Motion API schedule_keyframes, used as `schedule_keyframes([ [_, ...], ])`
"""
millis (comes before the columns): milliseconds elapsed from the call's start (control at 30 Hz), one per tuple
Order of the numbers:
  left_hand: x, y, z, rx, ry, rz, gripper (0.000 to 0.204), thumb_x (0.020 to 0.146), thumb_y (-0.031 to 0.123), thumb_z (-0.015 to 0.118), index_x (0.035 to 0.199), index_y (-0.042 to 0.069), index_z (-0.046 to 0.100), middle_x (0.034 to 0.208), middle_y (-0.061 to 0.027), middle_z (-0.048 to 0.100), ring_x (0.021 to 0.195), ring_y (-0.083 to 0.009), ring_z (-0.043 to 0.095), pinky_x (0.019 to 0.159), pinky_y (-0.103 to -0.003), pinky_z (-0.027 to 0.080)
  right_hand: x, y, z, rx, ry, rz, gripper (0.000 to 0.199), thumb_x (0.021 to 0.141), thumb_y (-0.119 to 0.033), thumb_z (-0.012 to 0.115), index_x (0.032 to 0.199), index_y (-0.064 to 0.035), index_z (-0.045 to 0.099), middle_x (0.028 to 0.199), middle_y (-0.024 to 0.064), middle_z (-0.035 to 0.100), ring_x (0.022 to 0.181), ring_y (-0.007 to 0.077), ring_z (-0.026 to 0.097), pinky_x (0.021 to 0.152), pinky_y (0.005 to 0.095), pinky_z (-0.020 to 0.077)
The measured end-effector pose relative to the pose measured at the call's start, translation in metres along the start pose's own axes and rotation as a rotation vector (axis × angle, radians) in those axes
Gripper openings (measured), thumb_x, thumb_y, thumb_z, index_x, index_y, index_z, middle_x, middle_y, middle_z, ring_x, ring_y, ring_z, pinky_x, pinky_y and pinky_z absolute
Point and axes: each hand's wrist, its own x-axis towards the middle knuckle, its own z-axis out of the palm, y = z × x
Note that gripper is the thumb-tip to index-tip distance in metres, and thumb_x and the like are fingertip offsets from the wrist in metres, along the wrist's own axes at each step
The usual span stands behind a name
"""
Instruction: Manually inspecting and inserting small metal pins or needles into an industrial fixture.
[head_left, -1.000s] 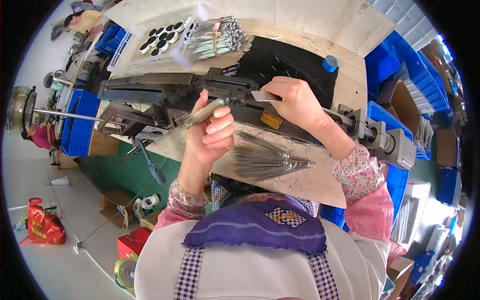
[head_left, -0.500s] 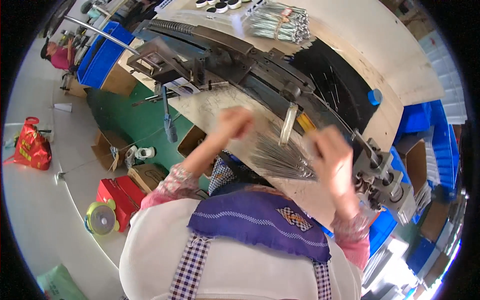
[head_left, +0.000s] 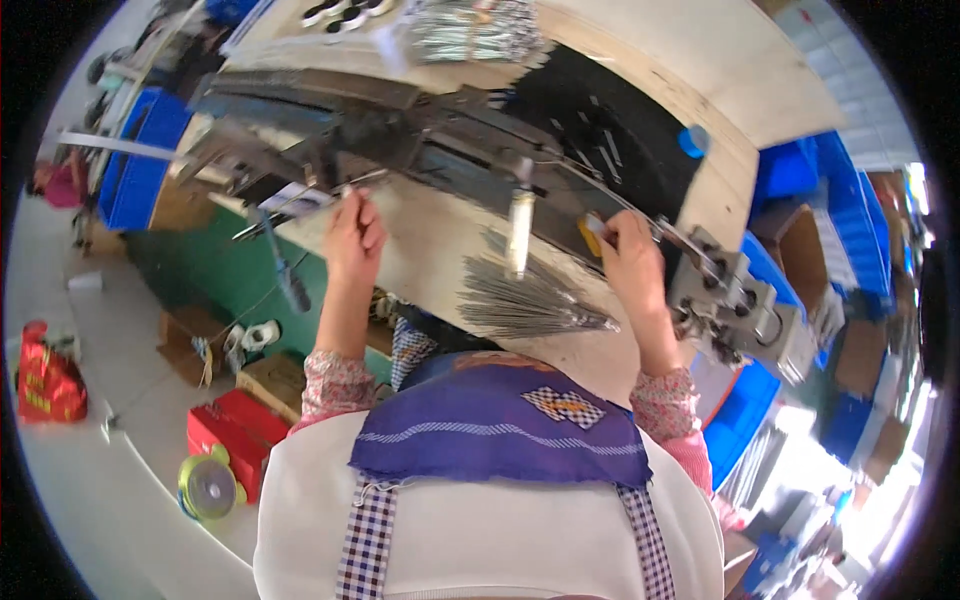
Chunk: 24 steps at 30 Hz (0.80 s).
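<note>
Moved left hand from over the bench to a thin rod at the dark machine, and right hand up to the yellow block, both with curled fingers; cannot tell, fingertips being partly hidden and blurred, whether closed on anything. See pale, shiny handle hanging mid-machine, near grey wires fanned on the bench. Can make out yellowish printing on the red bag, too blurred to read.

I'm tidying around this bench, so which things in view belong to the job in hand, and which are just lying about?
Apparently in the job: metal bench machine, pale-gripped lever, fanned-out metal wires, yellow block by the right hand.

Apparently just lying about: red bag, red box, lime-green fan.
</note>
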Motion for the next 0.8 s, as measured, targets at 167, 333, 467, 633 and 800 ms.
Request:
schedule_keyframes([
  [167,0.006,-0.002,0.008,-0.072,-0.027,0.009,0.018,0.1,0.024,0.047,0.095,0.009,0.054,0.067,0.003,0.043,0.044,-0.0063,0.033,0.037,-0.021,0.022,-0.004,-0.001,0.002,-0.026,0.023,0.041,0.024,0.075,-0.003,0.067,0.09,-0.006,0.049,0.088,0.0137,0.057,0.078,0.0345,0.061,0.062,0.0414,0.0492],
  [333,-0.03,-0.012,0.059,0.208,0.03,0.246,0.021,0.101,0.027,0.045,0.093,0.008,0.052,0.062,0.0051,0.035,0.045,-0.0039,0.03,0.036,-0.02,0.022,-0.005,0.004,0.0,-0.062,0.043,-0.007,0.028,0.076,-0.011,0.068,0.095,-0.0106,0.048,0.075,0.015,0.062,0.072,0.0372,0.062,0.061,0.0477,0.0503],
  [467,-0.08,-0.014,0.154,0.407,-0.763,-0.044,0.024,0.101,0.027,0.042,0.09,0.007,0.05,0.059,0.0056,0.035,0.045,-0.0037,0.031,0.037,-0.02,0.022,-0.006,0.001,0.001,-0.029,0.03,-0.016,0.028,0.077,-0.013,0.068,0.096,-0.0104,0.048,0.081,0.0141,0.061,0.072,0.0371,0.062,0.061,0.0472,0.0499],
  [633,-0.065,-0.067,0.213,0.348,-0.889,-0.72,0.027,0.1,0.029,0.047,0.083,0.008,0.051,0.056,0.006,0.033,0.04,-0.004,0.028,0.035,-0.02,0.02,-0.011,0.009,0.0,0.138,-0.009,0.006,0.015,0.084,-0.016,0.059,0.091,-0.0052,0.052,0.077,0.0177,0.061,0.072,0.0386,0.061,0.06,0.0449,0.0494],
  [800,-0.063,-0.075,0.206,0.244,-0.733,-0.62,0.024,0.101,0.027,0.044,0.087,0.009,0.051,0.06,0.0058,0.037,0.041,-0.0043,0.031,0.037,-0.021,0.023,-0.008,0.001,-0.002,0.027,0.034,-0.001,0.01,0.084,-0.01,0.056,0.091,-0.0043,0.052,0.079,0.0191,0.061,0.074,0.039,0.061,0.062,0.0464,0.05],
])
